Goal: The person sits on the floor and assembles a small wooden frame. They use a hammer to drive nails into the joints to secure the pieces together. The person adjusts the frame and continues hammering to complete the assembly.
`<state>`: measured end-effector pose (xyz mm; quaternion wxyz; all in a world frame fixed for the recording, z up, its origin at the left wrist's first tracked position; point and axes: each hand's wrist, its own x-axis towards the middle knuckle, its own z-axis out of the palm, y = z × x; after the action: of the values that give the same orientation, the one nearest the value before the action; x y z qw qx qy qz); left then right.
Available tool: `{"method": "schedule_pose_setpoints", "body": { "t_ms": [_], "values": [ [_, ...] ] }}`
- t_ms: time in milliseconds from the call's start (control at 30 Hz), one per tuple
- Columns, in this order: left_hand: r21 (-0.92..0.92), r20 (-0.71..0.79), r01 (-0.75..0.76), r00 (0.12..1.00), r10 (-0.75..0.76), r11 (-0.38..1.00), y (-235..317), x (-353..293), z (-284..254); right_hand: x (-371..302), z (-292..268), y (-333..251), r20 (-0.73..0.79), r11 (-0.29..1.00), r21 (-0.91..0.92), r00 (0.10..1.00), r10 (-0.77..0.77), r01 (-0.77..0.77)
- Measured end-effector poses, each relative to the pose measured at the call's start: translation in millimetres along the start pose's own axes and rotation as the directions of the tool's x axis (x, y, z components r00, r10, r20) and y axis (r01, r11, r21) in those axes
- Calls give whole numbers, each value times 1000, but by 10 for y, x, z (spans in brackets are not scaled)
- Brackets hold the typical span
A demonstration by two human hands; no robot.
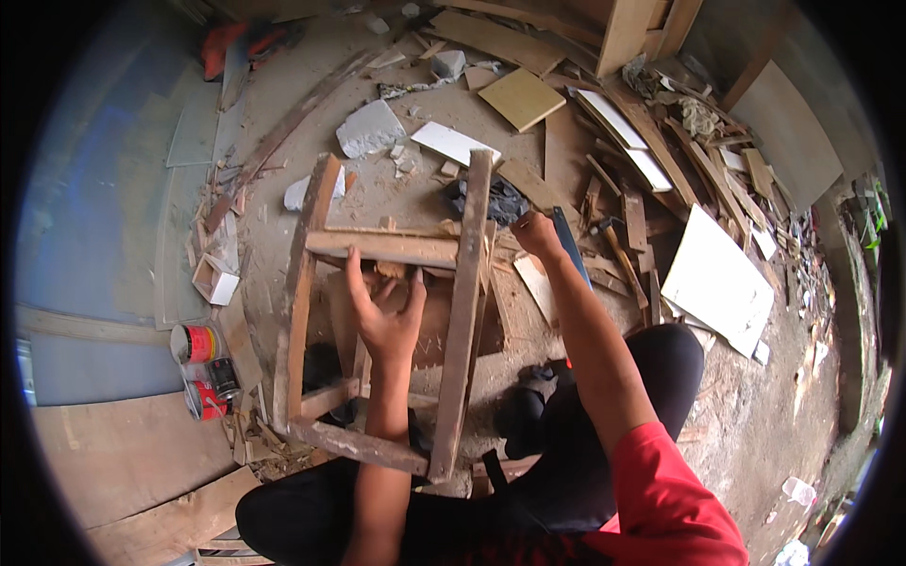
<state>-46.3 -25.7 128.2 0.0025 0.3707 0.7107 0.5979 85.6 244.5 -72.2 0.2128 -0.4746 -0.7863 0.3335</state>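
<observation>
In the head view, I see the wooden frame (462,321) standing tilted before the person's lap. Its posts and several rails look already joined; a panel over its opening is absent, and what is left I cannot tell. The left hand (385,328) is spread wide under the upper rail (406,250). The right hand (536,234) is folded narrow beside the blue saw (570,247); its content I cannot tell. Scraps crowd the far edge; the floor (764,424) at right gives more room.
</observation>
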Motion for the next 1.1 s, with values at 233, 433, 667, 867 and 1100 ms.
{"method": "schedule_pose_setpoints", "body": {
  "t_ms": [233, 433, 667, 867, 1100],
  "values": [
    [121, 24, -116, 993, 114, 986, -94, -30, -84, 963, 389, -331, 261, 933, 56, 897, -357, 355],
    [129, 1, -277, 960, 279, 952, -283, -49, -90, 1490, 768, -1005, 650, 721, -88, 588, -481, 687],
    [96, -8, -269, 962, 271, 958, -284, -36, -100, 1492, 1236, -1236, 737, 695, 211, 355, -575, 687],
    [196, -25, -364, 926, 376, 911, -185, 105, -64, 1632, 775, -1593, 689, 798, 185, 503, -522, 574],
    [-19, -78, -162, 984, 160, 987, -88, -314, -194, 1621, -533, -1487, 520, 818, 96, 672, -527, 567]
  ]
}}
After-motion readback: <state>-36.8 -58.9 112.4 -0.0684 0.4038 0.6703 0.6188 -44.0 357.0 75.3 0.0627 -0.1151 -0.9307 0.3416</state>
